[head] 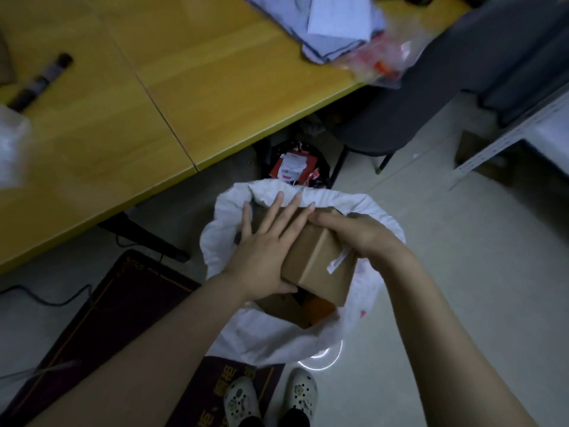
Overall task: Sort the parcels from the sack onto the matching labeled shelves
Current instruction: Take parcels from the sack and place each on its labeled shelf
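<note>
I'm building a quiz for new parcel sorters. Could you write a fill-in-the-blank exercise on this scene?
1. The left hand and right hand hold a brown cardboard ____ over the sack.
2. The sack is ____ in colour.
3. The table beside it has a ____ top.
Missing words: box; white; yellow.
</note>
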